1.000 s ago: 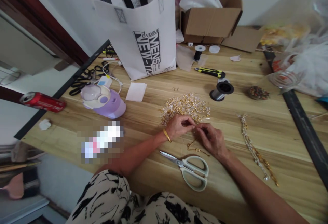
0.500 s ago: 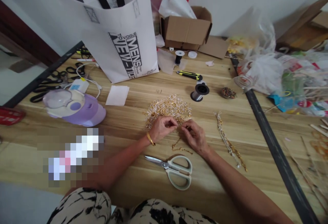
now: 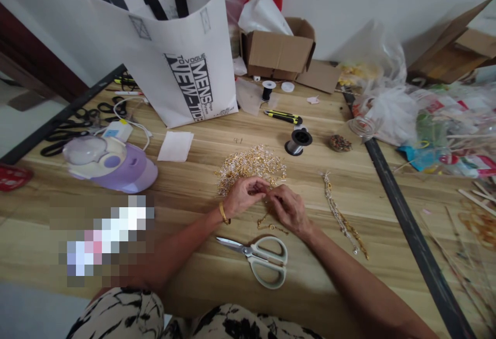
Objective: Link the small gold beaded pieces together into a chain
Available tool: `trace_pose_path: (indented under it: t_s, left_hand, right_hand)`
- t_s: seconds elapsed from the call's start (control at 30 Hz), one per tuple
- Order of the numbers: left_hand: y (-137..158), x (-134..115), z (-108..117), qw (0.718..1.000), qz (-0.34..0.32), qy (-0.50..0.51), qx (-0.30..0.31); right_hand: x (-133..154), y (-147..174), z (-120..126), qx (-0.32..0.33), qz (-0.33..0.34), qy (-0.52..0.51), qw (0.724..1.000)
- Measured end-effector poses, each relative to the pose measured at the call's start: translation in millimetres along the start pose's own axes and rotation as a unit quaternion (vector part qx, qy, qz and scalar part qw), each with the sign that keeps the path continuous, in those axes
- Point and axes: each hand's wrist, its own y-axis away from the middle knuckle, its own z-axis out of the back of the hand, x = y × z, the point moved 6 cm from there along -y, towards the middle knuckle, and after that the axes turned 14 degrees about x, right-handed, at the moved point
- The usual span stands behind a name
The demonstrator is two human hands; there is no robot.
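Note:
My left hand is closed in a pinch at the front edge of a heap of gold and clear beads. Against its fingertips, my right hand pinches too. A thin gold chain with a small ring hangs from between the fingers and trails onto the table below them. Whatever sits right at the fingertips is too small to make out. Nearer to me lie scissors with pale handles, blades pointing left. To the right, a bundle of silver and gold chains rests on the wood.
Behind the heap stand a spool of wire, a yellow-black utility knife and a black thread spool. A purple water bottle lies left, near white paper. A large white bag and a cardboard box stand at the back.
My right hand has come closer to the left, so the fingertips now meet. The whole view has shifted slightly; the chain and scissors stay in place on the table.

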Motion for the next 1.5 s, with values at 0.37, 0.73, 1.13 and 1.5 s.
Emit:
trace_pose_path:
  t_s: [0.37, 0.73, 1.13, 1.5]
  left_hand:
    - [-0.6, -9.0, -0.5, 0.998, -0.023, -0.061, 0.014]
    - [-0.8, -6.7, -0.1, 0.997, -0.012, -0.070, 0.020]
    - [-0.2, -2.6, 1.0, 0.999, -0.004, -0.041, 0.011]
    - [0.6, -3.3, 0.5, 0.998, -0.010, -0.055, 0.004]
  right_hand:
    - [-4.3, -0.9, -6.9, 0.042, 0.000, -0.007, 0.999]
    - [-5.8, -1.3, -6.0, 0.026, -0.004, 0.004, 1.000]
    - [-7.1, -0.6, -5.2, 0.017, -0.018, -0.003, 1.000]
    - [-6.3, -1.1, -4.5, 0.026, -0.036, 0.002, 0.999]
